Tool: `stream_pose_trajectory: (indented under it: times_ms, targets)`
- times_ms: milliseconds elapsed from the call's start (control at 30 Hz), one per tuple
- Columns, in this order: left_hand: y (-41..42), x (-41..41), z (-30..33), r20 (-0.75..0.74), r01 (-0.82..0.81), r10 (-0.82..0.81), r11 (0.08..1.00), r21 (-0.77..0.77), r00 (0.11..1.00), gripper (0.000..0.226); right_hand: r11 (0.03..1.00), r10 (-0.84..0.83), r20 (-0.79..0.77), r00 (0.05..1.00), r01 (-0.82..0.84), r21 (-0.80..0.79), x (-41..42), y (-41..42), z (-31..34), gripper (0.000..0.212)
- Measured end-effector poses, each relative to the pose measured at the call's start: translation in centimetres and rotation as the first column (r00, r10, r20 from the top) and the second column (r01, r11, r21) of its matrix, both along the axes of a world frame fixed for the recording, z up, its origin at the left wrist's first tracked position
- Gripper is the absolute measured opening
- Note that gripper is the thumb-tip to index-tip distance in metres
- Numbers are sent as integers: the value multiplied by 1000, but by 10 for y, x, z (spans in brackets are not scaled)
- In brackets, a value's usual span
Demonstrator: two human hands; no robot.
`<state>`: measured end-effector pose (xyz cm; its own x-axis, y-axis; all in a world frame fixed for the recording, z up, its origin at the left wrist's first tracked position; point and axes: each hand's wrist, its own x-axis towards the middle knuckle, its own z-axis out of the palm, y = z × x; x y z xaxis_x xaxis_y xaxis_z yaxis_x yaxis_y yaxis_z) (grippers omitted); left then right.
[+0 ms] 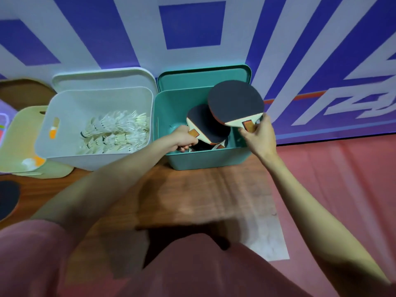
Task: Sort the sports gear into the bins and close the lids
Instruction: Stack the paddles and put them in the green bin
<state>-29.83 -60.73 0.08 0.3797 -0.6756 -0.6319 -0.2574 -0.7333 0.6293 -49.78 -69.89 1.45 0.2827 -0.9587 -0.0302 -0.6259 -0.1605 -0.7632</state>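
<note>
Both hands are at the green bin (pixel 205 161), which sits at the tabletop's (pixel 203 196) far edge, toward its right corner. Left hand (pixel 182 139) has fingers curled round the handle of one paddle (pixel 203 123), blade already down inside the bin. Right hand (pixel 260 136) pinches a second paddle (pixel 235 101) at the handle, just under the blade; that blade sits above the bin's far right rim, not yet in. More paddles lie underneath (count unclear).

Handling, as I judge it: paddles are stiff, light and flat; the rubber faces give some grip, so the handle is the right hold. Not fragile.

White bin (pixel 64 146) touches the green one on its left and holds shuttlecocks (pixel 115 133), which are very light with crushable feathers, so don't press them. Further left is a yellowish bin (pixel 19 133), partly out of view.

Room: both lids (pixel 203 78) stand open against the wall behind, so there's no slack at the far edge. The near side of the tabletop is open. Another paddle (pixel 8 200) lies at the left edge, still unsorted.
</note>
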Motion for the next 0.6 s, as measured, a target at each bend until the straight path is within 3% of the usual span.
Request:
stream_pose_trajectory:
  times_ms: [167, 300, 500, 600]
  targets:
    - [-12, 4, -23, 0, -9, 9, 997, 77, 1000, 23, 991, 129, -247, 960, -120, 52, 9, -25, -1, 63]
    - [-16, 9, -36, -10, 14, -13, 990, 143, 1000, 24, 969, 248, -307, 919, -232, 89, 19, -36, -5, 48]
    - [-18, 15, -42, 40, 155, -171, 953, 259, 984, 16, 923, 383, -344, 857, -342, 176, 39, -36, -17, 51]
    - [-18, 18, -35, 68, 261, -297, 911, 320, 953, 26, 903, 428, -353, 832, -378, 203, 48, -32, -23, 52]
